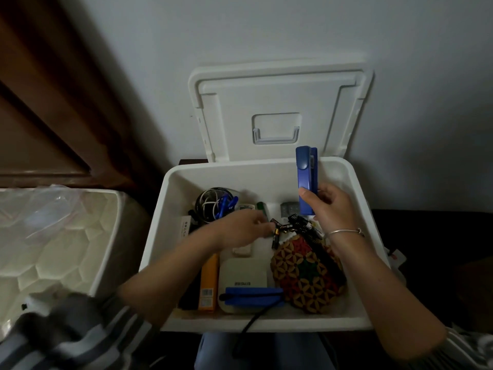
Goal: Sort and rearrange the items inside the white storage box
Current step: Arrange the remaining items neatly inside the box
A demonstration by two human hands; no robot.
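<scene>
The white storage box (354,204) stands open in front of me, its lid (280,102) leaning against the wall. My right hand (330,209) holds a blue stapler (306,177) upright above the box's back right part. My left hand (240,227) reaches into the middle of the box, its fingertips at a dark battery (274,237) beside a tangle of black and gold clips (288,225). Whether it grips the battery is unclear. A patterned woven pouch (306,276) lies at the right, a white device (242,273) and an orange box (209,281) at the front.
A black mesh cup (213,204) with blue pens and a white cable stands at the box's back left. A blue case (253,296) lies on the white device. A black cable (248,327) hangs over the front rim. A white quilted bin (53,249) sits to the left.
</scene>
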